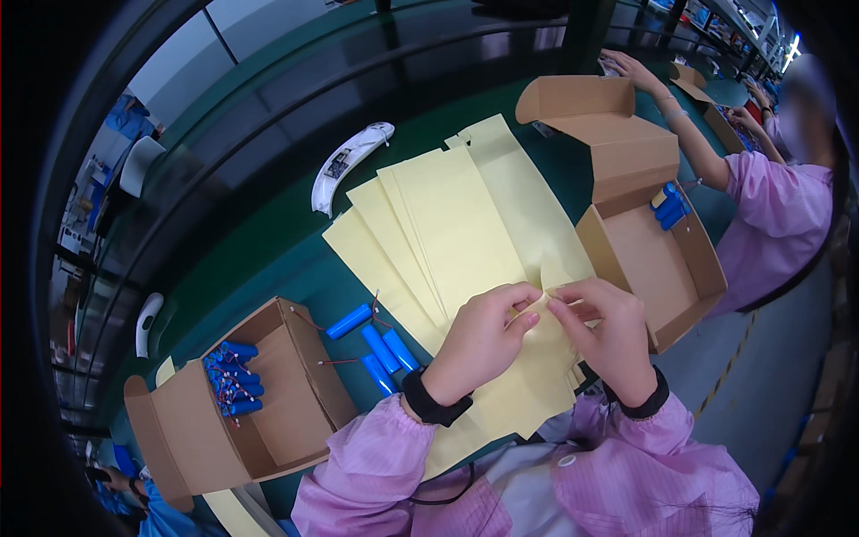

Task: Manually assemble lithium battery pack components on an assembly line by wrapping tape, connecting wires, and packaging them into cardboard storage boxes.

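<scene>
My left hand (483,333) and my right hand (610,329) are close together above a fan of pale yellow paper sheets (456,215). Both pinch the edge of a yellow sheet (555,271), part of which stands up between the fingertips. The fingers hide exactly where they grip it. Several blue cylindrical battery packs (380,347) with thin wires lie on the table left of the sheets, near my left wrist. A black band circles each of my wrists.
An open cardboard box (300,403) at the left holds several blue packs. Another open box (649,268), at the right, has a few packs in its far corner. A white curved device (349,163) stands behind the sheets. A co-worker in pink (778,206) sits at the right.
</scene>
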